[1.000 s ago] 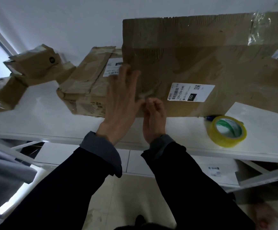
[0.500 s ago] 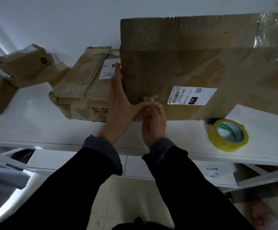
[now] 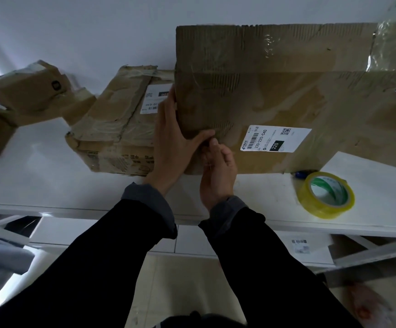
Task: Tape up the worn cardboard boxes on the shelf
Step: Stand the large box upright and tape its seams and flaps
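A large worn cardboard box (image 3: pixel 275 95) stands on the white shelf (image 3: pixel 38 181), its front carrying a white label and patches of clear tape. My left hand (image 3: pixel 173 140) lies against the box's left edge, fingers straight, thumb pressed on the front face. My right hand (image 3: pixel 218 171) is just below that thumb with its fingers curled, pinching something small at the box front, probably a tape end; I cannot make it out. A yellow tape roll (image 3: pixel 325 195) lies flat on the shelf to the right, apart from both hands.
A flattened worn box (image 3: pixel 121 129) lies left of the big one, touching it. Two smaller crumpled boxes (image 3: pixel 26 91) sit at the far left. A blue pen (image 3: pixel 299 174) lies behind the tape roll. Another box (image 3: pixel 391 129) stands at the right. Shelf rails run below.
My left hand slid from the box's front face to its left edge. My right hand stayed at the same spot on the front, fingers still pinched.
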Demonstrator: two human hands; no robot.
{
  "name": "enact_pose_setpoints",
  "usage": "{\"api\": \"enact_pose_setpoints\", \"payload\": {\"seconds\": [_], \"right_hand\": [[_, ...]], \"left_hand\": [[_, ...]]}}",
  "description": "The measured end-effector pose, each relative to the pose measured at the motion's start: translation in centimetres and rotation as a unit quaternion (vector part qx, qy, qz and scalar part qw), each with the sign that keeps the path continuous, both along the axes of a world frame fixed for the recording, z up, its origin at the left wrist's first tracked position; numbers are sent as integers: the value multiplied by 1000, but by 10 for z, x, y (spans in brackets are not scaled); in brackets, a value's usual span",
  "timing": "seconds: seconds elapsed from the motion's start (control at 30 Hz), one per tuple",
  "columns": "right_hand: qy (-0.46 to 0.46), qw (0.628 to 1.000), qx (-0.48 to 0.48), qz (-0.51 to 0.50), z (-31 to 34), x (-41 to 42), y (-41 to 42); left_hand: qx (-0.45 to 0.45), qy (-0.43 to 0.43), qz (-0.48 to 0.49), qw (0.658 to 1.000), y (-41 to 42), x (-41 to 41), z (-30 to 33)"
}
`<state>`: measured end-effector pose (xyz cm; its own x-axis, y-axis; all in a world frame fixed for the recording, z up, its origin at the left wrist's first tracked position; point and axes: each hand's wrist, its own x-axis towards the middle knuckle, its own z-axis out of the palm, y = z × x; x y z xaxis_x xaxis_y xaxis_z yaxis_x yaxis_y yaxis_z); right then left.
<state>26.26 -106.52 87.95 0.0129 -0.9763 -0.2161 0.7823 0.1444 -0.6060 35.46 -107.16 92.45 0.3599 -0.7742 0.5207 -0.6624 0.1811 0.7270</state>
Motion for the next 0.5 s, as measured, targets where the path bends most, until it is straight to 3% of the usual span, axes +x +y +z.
{"api": "enact_pose_setpoints", "payload": {"seconds": [0.23,0.5], "right_hand": [[-4,1000,22,-20,2,4,-1],[56,994,57,-71,4,13,1]], "left_hand": [[12,3,-26,1000,-13,10,8],[20,4,-68,997,-26,23,17]]}}
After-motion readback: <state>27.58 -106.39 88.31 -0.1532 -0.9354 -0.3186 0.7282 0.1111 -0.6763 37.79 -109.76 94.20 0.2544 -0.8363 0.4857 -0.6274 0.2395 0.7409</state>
